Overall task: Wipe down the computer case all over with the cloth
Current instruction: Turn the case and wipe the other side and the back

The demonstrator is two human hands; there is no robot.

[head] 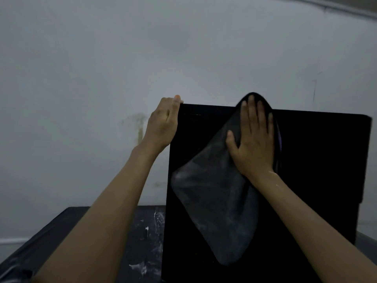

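The left grip [163, 123] is closed round the top left corner of the computer case [316, 170], with its fingers curled over the edge. The right grip [253, 139] lies flat and open, fingers straight and a little spread. It presses the cloth [214, 201] against the near face of the case, fingertips up at the top edge. The dark grey cloth rises just above that edge, then hangs slanting down to the left across the panel, its lower part dusted pale. The case is plain black and stands upright on the right part of a dark tabletop [142, 231] marked with white scuffs. A grey wall [102, 58] is behind.
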